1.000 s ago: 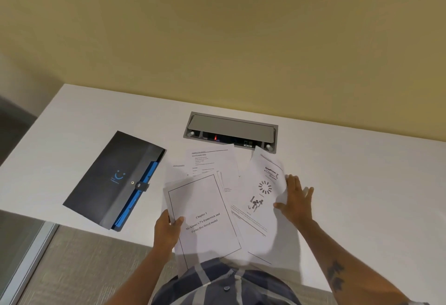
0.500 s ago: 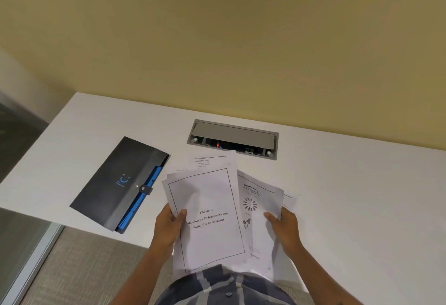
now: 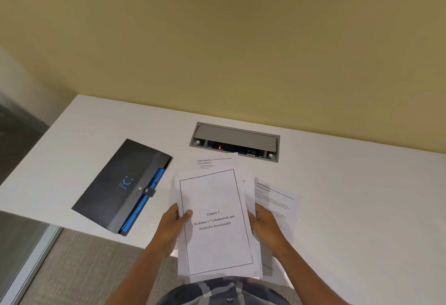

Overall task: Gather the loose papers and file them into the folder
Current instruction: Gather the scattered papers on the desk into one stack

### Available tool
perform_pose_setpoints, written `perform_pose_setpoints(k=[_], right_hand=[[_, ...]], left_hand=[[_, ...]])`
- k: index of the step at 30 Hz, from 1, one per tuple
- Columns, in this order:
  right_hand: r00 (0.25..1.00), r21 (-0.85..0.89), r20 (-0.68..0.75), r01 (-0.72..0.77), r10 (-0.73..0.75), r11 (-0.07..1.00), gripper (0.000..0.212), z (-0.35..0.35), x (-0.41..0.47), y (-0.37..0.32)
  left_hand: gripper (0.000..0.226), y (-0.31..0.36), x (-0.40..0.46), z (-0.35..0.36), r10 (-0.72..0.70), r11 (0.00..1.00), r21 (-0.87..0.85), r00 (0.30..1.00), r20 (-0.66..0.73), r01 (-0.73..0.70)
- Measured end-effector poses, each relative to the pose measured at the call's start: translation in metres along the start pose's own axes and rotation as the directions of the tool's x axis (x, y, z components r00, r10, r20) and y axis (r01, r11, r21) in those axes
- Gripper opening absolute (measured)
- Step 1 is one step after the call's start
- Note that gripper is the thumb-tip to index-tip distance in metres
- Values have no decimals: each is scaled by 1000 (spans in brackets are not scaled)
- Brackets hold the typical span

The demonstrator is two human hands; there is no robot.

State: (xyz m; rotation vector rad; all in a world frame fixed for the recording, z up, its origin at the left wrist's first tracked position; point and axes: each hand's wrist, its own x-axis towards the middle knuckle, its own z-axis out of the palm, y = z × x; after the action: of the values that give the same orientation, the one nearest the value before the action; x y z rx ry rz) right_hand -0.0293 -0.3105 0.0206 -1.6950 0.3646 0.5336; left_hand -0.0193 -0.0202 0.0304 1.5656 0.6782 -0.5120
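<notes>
A stack of white papers (image 3: 214, 237) with a "Chapter 3" title page on top is held near the table's front edge. My left hand (image 3: 175, 222) grips its left edge, thumb on the top sheet. My right hand (image 3: 265, 222) clasps its right edge. One printed sheet (image 3: 277, 198) lies on the table to the right, partly under my right hand. Another sheet (image 3: 212, 162) peeks out behind the stack. The black folder (image 3: 120, 184) with blue dividers and a snap tab lies closed on the table to the left.
A white table (image 3: 362, 196) stands against a yellow wall. A grey cable box (image 3: 235, 139) with its lid raised is set into the table behind the papers. Carpeted floor and a glass panel lie at the lower left.
My right hand slid the spread sheets leftward under the title page and now grips the stack's right edge. The stack has been squared up between both hands.
</notes>
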Motion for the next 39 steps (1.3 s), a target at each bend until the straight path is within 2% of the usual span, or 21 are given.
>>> perform_pose_setpoints(k=[1, 3, 7, 9, 10, 12, 14, 15, 17, 18, 20, 22, 23, 25, 27, 31, 33, 35, 37, 39], right_hand=[[1000, -2, 17, -9, 9, 1000, 24, 5, -1, -2], [998, 10, 52, -25, 25, 1000, 25, 10, -3, -4], [979, 46, 184, -97, 87, 994, 28, 10, -5, -8], [963, 46, 249, -122, 107, 991, 29, 6, -6, -9], [952, 58, 280, -142, 120, 988, 32, 4, -6, -10], [944, 65, 293, -176, 150, 982, 37, -1, -4, -9], [965, 67, 199, -190, 173, 980, 41, -9, 0, -9], [983, 35, 88, -167, 164, 985, 40, -15, 3, -6], [977, -188, -196, -125, 87, 974, 26, -33, 8, 1], [958, -361, -285, -138, 32, 922, 36, -45, 9, 5], [950, -648, -311, -208, -5, 732, 82, -66, 8, 14], [962, -777, -269, -249, 52, 579, 117, -83, 9, 25], [964, -815, -251, -258, 84, 519, 126, -89, 9, 30], [969, -864, -222, -247, 107, 440, 134, -96, 11, 40], [972, -884, -215, -236, 97, 404, 134, -98, 12, 45], [974, -922, -225, -209, -11, 325, 125, -92, 9, 50], [969, -904, -229, -176, -95, 389, 116, -86, 5, 54], [951, -802, -276, -147, -142, 578, 104, -79, 1, 59], [923, -636, -370, -168, -107, 753, 92, -72, -3, 66], [880, -449, -476, -246, 3, 859, 76, -68, -5, 71]], left_hand=[[8, -1, -1, 0, -10, 1000, 24, 1000, -6, 10], [30, -6, 1, 0, -20, 998, 56, 1000, -18, 21], [30, -12, 1, -1, -16, 992, 121, 999, -37, 21], [13, -14, -1, 1, -32, 995, 90, 999, -1, 32], [12, -14, -3, 2, -44, 996, 77, 999, 19, 43], [24, -14, -5, 5, -57, 996, 76, 998, 23, 55], [32, -15, -5, 6, -73, 994, 82, 997, 1, 73], [35, -17, -5, 5, -79, 992, 93, 997, -20, 81], [39, -20, -6, 2, -78, 987, 136, 994, -79, 88], [39, -22, -7, 1, -71, 984, 157, 992, -106, 87], [37, -26, -9, -2, -52, 975, 206, 987, -152, 83], [38, -30, -11, -6, -35, 972, 223, 982, -184, 77], [40, -32, -12, -8, -30, 975, 209, 981, -194, 72], [42, -34, -13, -12, -29, 981, 180, 976, -214, 69], [41, -36, -13, -16, -24, 984, 166, 972, -236, 65], [40, -36, -12, -18, -27, 988, 139, 961, -275, 68], [38, -35, -10, -20, -43, 992, 104, 955, -294, 77], [36, -33, -10, -21, -51, 994, 74, 952, -302, 77], [36, -31, -11, -22, -49, 995, 70, 949, -310, 74], [38, -30, -12, -23, -44, 996, 59, 950, -308, 65]])
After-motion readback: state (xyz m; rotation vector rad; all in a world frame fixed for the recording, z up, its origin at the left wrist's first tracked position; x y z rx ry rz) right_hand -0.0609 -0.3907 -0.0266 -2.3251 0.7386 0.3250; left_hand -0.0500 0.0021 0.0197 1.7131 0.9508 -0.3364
